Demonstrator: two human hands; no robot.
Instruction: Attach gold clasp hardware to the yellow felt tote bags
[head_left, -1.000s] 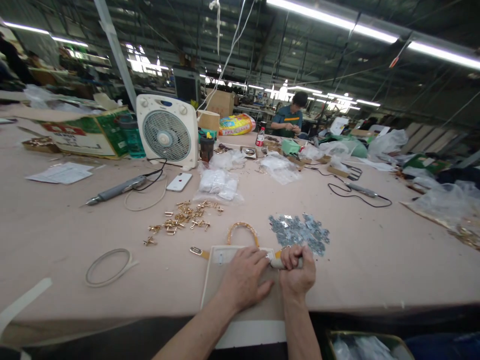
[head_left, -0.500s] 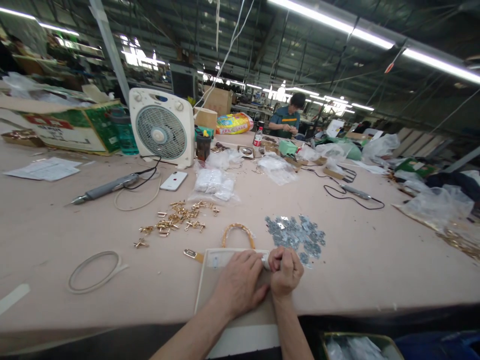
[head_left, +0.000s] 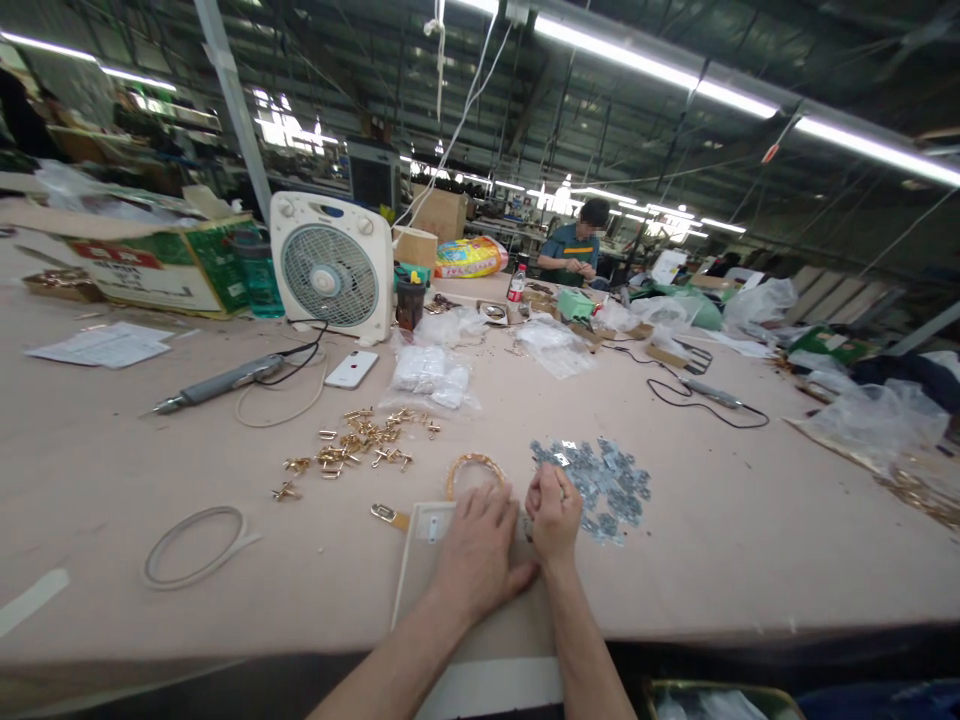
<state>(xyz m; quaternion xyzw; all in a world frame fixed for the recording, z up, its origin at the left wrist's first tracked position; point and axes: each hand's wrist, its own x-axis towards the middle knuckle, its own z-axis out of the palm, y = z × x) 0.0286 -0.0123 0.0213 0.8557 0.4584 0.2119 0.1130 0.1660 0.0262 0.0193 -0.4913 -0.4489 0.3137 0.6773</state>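
Note:
A beige bag panel point(head_left: 420, 570) lies at the table's near edge, with an amber ring-shaped handle point(head_left: 457, 468) at its top and a tan strap with a gold buckle point(head_left: 384, 512) to the left. My left hand point(head_left: 480, 555) presses flat on the panel, fingers stretched toward the handle. Beside it, at the panel's upper right corner, my right hand point(head_left: 553, 515) is closed; whatever its fingers grip is hidden. Small grey metal plates point(head_left: 615, 485) lie heaped just right of that hand. Gold-coloured metal fittings point(head_left: 360, 435) are scattered farther left.
An electric screwdriver point(head_left: 217, 385), a white phone point(head_left: 352, 369), a box fan point(head_left: 330, 265) and a roll of tape point(head_left: 154, 560) occupy the left side. Another corded screwdriver point(head_left: 712, 392) lies at right. Plastic bags point(head_left: 431, 375) sit mid-table; a person point(head_left: 574, 250) works across it.
My right hand has shifted slightly left and up along the panel's top edge. My left hand stays flat on the panel, its fingers now nearer the handle. The camera view has tilted a little.

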